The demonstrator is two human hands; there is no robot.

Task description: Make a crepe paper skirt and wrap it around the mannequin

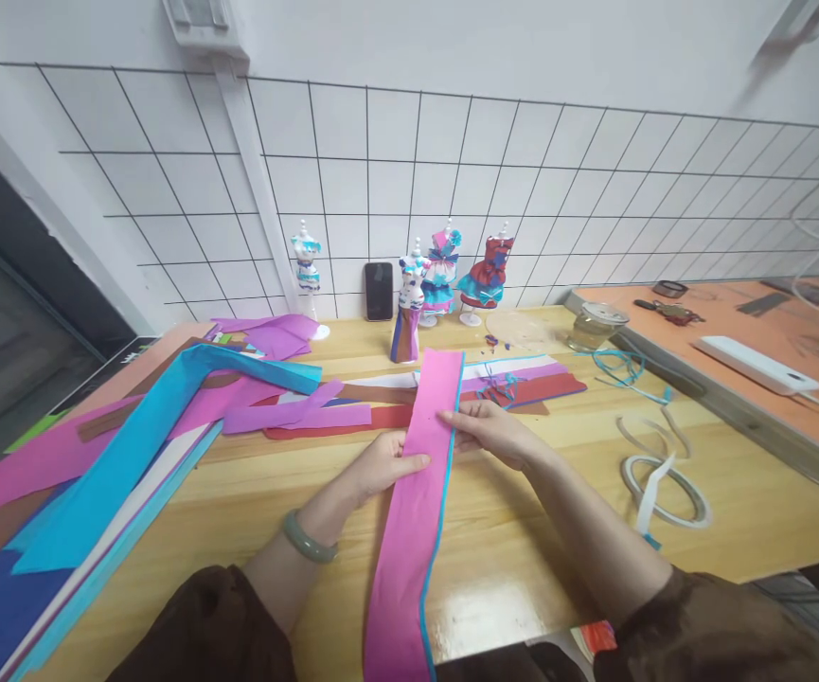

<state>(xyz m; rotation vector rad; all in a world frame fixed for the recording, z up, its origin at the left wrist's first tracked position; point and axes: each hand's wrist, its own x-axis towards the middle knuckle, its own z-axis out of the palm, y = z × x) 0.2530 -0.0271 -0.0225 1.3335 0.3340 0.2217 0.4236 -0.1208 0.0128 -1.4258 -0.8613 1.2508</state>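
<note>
A long pink strip [419, 511] of cloth or crepe paper, with a bright blue right edge, runs from my lap up over the table. My left hand [385, 466] pinches its left side, thumb on top and fingers underneath. Slightly higher, my right hand [484, 428] grips the blue edge between thumb and fingers. Behind the strip's far end lie flat layered strips in white, purple and red [551, 384], with a small blue tied ribbon [498, 385] on them. Several mini dress forms wear scraps of color; the nearest [409, 303] has a brown and blue skirt.
Pink, brown, white and blue strips [132, 445] pile up on the left. A phone [379, 291] leans against the tiled wall. At right are a glass cup [597, 327], a roll of white tape [667, 493], blue ribbon [629, 369] and a white power strip [756, 365].
</note>
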